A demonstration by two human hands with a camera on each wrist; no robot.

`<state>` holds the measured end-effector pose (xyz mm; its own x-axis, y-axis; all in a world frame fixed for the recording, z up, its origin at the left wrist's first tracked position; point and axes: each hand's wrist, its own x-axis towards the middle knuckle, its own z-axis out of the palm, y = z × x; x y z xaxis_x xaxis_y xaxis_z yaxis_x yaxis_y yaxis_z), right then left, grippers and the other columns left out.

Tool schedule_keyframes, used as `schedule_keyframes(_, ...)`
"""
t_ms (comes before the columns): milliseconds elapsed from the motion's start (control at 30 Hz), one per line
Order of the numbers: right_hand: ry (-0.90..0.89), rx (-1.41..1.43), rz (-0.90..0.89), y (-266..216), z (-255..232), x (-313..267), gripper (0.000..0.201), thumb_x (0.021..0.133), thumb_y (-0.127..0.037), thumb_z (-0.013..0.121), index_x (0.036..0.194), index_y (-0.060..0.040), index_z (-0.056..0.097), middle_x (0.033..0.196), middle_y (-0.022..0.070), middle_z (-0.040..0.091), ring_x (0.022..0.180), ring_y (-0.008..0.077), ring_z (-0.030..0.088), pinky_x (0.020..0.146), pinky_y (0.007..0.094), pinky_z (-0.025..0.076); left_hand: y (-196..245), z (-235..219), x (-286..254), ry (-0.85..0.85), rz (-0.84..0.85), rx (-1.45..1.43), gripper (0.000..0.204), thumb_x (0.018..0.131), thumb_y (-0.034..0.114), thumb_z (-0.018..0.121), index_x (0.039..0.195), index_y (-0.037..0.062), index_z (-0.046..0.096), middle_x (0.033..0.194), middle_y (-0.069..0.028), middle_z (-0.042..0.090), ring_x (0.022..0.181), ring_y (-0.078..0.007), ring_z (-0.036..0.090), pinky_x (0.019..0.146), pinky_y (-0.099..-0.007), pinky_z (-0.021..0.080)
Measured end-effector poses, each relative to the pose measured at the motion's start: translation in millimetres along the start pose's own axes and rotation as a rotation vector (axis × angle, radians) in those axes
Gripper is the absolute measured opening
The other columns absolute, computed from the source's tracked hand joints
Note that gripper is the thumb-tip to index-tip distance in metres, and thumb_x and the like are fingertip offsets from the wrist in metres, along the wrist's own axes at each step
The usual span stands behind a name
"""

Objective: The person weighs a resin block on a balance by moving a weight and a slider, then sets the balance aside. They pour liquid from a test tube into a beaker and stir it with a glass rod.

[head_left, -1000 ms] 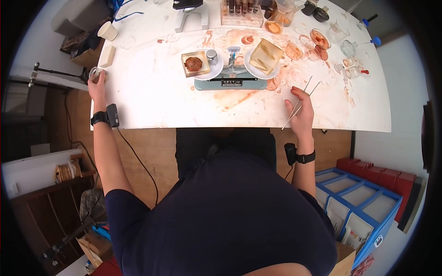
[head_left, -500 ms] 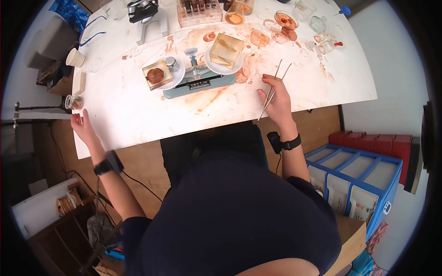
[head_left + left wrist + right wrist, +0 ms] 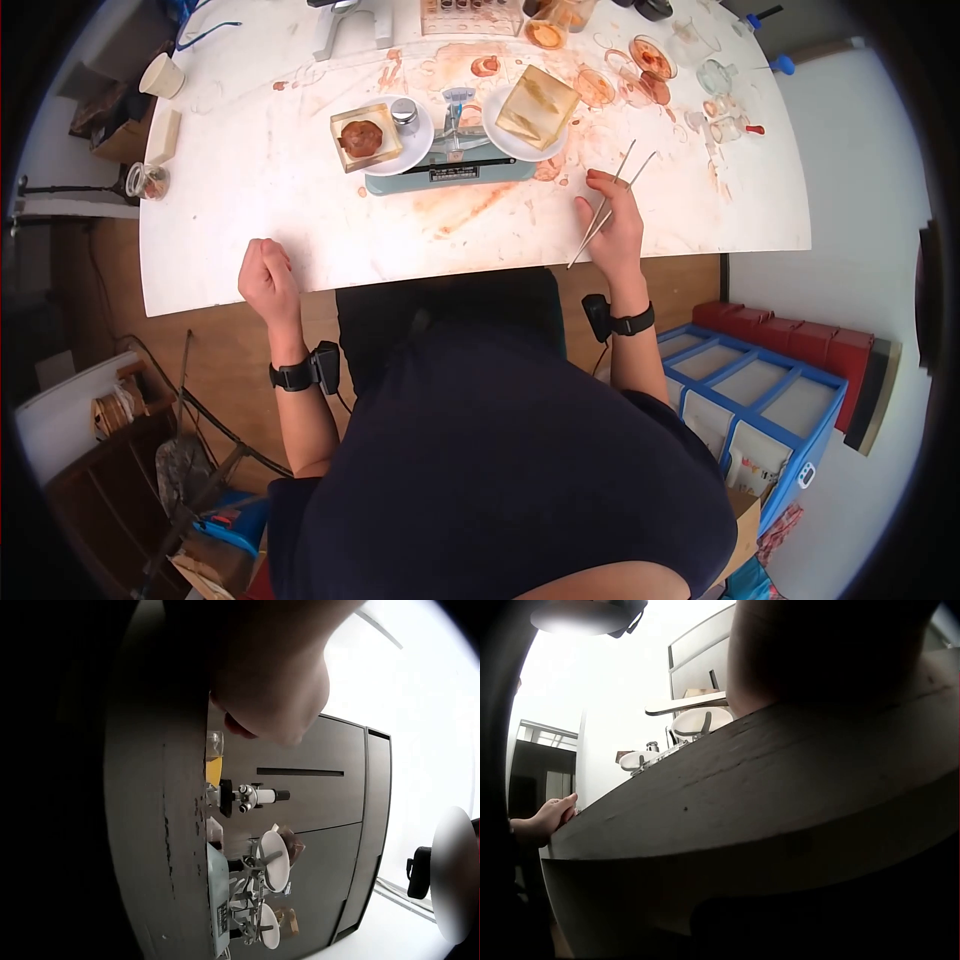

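My right hand [image 3: 618, 235] holds a pair of long metal tweezers [image 3: 600, 215] near the table's front edge, their two tips apart and pointing away from me. My left hand [image 3: 268, 280] rests at the front edge on the left, its fingers loosely curled with nothing visible in them. Between and beyond the hands stands a blue-green pan balance [image 3: 400, 184]. Its left pan bears a clear block with a brown specimen [image 3: 362, 139] and a metal weight [image 3: 404, 112]. A larger clear block with a pale specimen [image 3: 537, 105] lies on the right pan.
A small glass jar [image 3: 148, 181], a pale bar [image 3: 162, 137] and a paper cup [image 3: 161, 76] line the left edge. At the back are a microscope [image 3: 352, 30], a tube rack [image 3: 470, 22] and an orange-stained flask [image 3: 547, 34]. Stained glass dishes [image 3: 652, 58] stand back right.
My left hand has let go of the glass jar at the left edge and come back toward me and to the right. The right hand keeps the tweezers. The head view has shifted.
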<state>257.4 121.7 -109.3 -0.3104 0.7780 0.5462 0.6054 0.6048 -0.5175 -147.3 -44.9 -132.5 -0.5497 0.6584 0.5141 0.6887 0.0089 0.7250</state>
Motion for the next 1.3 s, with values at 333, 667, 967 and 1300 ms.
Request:
schedule_keyframes(333,-0.001,-0.008,0.017,-1.5,1.2,0.5,0.029,0.083,-0.005,0.077,0.109,-0.0039,0.063,0.115,0.0157,0.069,0.102,0.0343,0.068,0.085,0.0383,0.055,-1.7,-0.6,0.1,-0.048,0.061,0.035,0.039,0.105,0.007,0.047,0.067,-0.0008,0.050,0.064,-0.0065,0.049,0.054,-0.0173,0.044,0.051,-0.0317,0.033)
schedule_keyframes(667,0.003,0.016,0.010,-1.0,1.6,0.3,0.028,0.084,-0.004,0.076,0.109,-0.0036,0.063,0.115,0.0159,0.069,0.103,0.0342,0.068,0.084,0.0383,0.055,106.2,18.0,53.5,-0.119,0.382,-0.143,0.005,0.090,0.002,0.063,0.094,0.0008,0.063,0.098,-0.0128,0.063,0.087,-0.0244,0.059,0.075,-0.0334,0.048)
schedule_keyframes(967,0.012,0.019,0.004,-0.6,-0.4,-1.1,0.029,0.083,-0.004,0.076,0.109,-0.0052,0.064,0.115,0.0148,0.069,0.103,0.0335,0.067,0.085,0.0383,0.055,133.2,55.1,101.6,-0.271,0.500,0.165,0.058,0.078,0.017,0.082,0.127,0.0005,0.057,0.136,-0.0163,0.053,0.121,-0.0325,0.051,0.095,-0.0389,0.050)
schedule_keyframes(1300,0.000,0.005,0.001,2.1,-1.1,-1.7,0.029,0.083,-0.005,0.076,0.109,-0.0059,0.064,0.115,0.0138,0.069,0.102,0.0335,0.067,0.085,0.0391,0.055,115.9,60.1,89.8,-0.454,0.177,-0.082,0.067,0.087,0.012,0.073,0.145,-0.0011,0.042,0.145,-0.0168,0.052,0.114,-0.0236,0.061,0.097,-0.0353,0.055)
